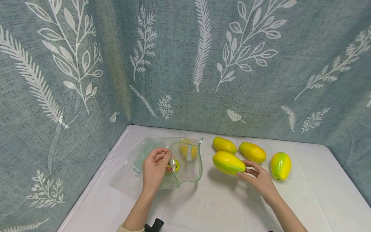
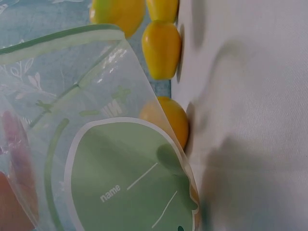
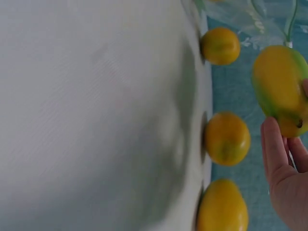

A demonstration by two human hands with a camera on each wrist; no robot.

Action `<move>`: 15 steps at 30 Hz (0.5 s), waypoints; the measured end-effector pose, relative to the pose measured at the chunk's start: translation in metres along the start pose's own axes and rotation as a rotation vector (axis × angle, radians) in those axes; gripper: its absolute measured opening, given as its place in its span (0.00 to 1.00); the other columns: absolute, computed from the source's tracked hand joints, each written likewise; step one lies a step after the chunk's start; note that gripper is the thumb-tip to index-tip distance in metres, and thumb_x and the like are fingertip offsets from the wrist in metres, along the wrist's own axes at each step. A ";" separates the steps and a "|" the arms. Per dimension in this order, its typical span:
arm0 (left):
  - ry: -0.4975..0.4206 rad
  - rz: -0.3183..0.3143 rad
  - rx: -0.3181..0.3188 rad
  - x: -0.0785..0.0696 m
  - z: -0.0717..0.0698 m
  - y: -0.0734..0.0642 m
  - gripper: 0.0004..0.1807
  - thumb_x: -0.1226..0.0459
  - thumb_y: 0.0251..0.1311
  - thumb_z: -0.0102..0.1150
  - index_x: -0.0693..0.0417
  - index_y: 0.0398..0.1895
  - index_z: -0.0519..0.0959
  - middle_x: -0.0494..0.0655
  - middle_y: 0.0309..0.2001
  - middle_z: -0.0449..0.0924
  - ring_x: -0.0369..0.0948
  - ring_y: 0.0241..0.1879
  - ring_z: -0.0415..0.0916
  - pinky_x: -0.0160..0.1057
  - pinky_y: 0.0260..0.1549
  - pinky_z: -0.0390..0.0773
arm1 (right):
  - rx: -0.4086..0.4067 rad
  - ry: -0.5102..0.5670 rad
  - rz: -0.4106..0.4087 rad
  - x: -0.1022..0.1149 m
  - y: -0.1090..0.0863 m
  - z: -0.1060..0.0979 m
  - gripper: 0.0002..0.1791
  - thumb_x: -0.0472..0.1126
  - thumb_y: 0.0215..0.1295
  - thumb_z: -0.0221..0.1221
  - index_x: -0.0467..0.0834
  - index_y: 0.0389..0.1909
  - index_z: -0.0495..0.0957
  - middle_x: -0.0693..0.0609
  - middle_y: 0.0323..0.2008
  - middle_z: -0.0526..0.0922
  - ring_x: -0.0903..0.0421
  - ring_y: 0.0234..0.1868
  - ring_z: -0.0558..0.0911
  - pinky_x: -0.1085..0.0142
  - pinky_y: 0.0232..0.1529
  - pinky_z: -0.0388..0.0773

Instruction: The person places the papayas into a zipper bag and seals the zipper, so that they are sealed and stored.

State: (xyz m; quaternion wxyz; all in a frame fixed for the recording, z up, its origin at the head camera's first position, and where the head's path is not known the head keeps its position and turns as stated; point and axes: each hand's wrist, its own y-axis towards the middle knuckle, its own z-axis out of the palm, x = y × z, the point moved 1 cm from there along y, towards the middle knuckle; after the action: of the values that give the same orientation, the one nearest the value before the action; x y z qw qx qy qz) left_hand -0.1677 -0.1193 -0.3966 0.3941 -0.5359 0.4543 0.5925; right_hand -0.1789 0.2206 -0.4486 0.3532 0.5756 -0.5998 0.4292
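Observation:
My left hand [image 1: 156, 166] pinches the edge of a clear zip-top bag [image 1: 188, 174], whose green-rimmed mouth stands open toward the right. On the bag's side, a green label [image 2: 125, 178] reads "name". Part of a yellow-green papaya [image 1: 177, 165] shows beside the left fingers, seemingly inside the bag. My right hand [image 1: 259, 178] holds another papaya [image 1: 229, 163] by its near end, raised above the table and to the right of the bag's mouth. Through the clear plastic, a yellow papaya [image 2: 166, 120] shows behind the bag.
Two papayas [image 1: 224, 145] [image 1: 252, 152] lie behind the held one, and a greener papaya [image 1: 280, 166] lies right of the right hand. A white cloth [image 1: 208, 206] covers the table. Patterned blue-green curtains [image 1: 179, 64] hang behind and at the sides. A black object [image 1: 156, 225] shows near the left forearm.

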 end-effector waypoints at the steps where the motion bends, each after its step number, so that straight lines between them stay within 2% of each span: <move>1: -0.001 0.001 0.001 0.000 0.000 0.000 0.09 0.66 0.64 0.61 0.63 0.43 0.77 0.53 0.32 0.83 0.36 0.20 0.76 0.35 0.22 0.82 | 0.005 0.006 -0.001 0.003 -0.001 0.001 0.35 0.50 0.60 0.68 0.44 0.67 0.68 0.46 0.66 0.68 0.49 0.60 0.73 0.62 0.54 0.76; 7: -0.011 0.001 0.003 0.000 0.000 0.000 0.09 0.66 0.64 0.61 0.63 0.43 0.77 0.53 0.32 0.83 0.36 0.21 0.77 0.36 0.22 0.82 | 0.020 0.041 -0.027 0.021 -0.006 0.006 0.34 0.48 0.60 0.68 0.43 0.65 0.69 0.47 0.65 0.69 0.50 0.59 0.73 0.67 0.51 0.76; 15: -0.036 -0.002 0.008 0.000 0.001 0.001 0.09 0.67 0.65 0.60 0.63 0.43 0.77 0.52 0.32 0.83 0.38 0.23 0.79 0.36 0.23 0.82 | 0.039 0.088 -0.078 0.039 -0.012 0.015 0.32 0.45 0.59 0.69 0.42 0.64 0.71 0.47 0.63 0.71 0.51 0.57 0.74 0.67 0.50 0.78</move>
State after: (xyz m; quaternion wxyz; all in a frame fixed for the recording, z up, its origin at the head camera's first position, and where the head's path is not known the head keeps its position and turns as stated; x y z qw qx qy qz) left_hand -0.1690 -0.1190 -0.3967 0.4046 -0.5242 0.4489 0.6000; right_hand -0.1691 0.1923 -0.4166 0.3843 0.5858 -0.5525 0.4515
